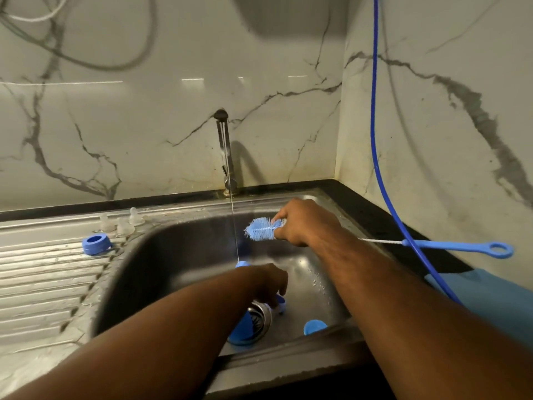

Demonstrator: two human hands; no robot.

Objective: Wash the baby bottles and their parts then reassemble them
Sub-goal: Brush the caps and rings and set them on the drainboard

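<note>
The right hand (302, 223) is gripping the brush (259, 228) just behind its bristles, over the sink's (173, 255) far side. The left hand (269, 281) is reaching down to a blue part (282, 305) by the sink's drain; whether it is gripping, I cannot tell. A ring (96, 244) and teats (121, 223) are sitting left of the sink.

brush (259, 228) light blue, bristles and handle; collar ring (96, 244) and caps (314, 327) same blue; teats (124, 225) translucent white; sink (173, 255) grey steel, ribbed drainboard (43, 272); wall (144, 125) white marble, grey veins; hose (375, 111) blue
</note>
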